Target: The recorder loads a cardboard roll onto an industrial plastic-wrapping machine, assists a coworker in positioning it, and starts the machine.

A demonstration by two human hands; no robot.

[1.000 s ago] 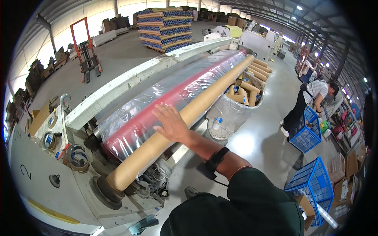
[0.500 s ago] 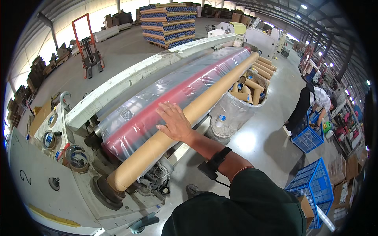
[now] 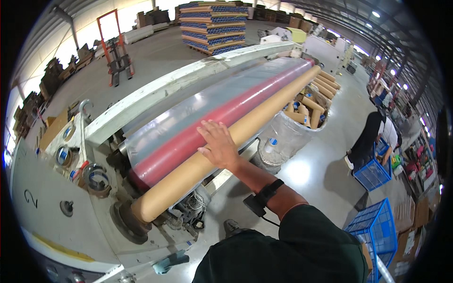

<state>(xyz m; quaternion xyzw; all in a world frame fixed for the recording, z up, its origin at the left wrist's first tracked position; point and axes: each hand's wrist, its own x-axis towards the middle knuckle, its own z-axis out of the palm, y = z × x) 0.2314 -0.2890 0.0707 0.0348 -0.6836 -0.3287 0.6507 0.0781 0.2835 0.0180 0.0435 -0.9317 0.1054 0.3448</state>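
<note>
My right hand lies palm down across a long brown cardboard tube, its fingers stretched out and the tips reaching towards a red roll. That red roll runs alongside the tube, with clear plastic film spread over and behind it. At the near end the tube sits on a dark round holder of the machine. A black strap with a small box is round my right forearm. My left hand is out of sight.
Rolls of tape lie on the machine's near-left end. A plastic-lined bin of short cardboard tubes stands right of the machine. Blue crates are farther right, where another person bends over one. A stack of tubes stands behind.
The film over the red roll was wrinkled and now looks smooth and taut. My right hand stays on the cardboard tube. The view has shifted slightly.
</note>
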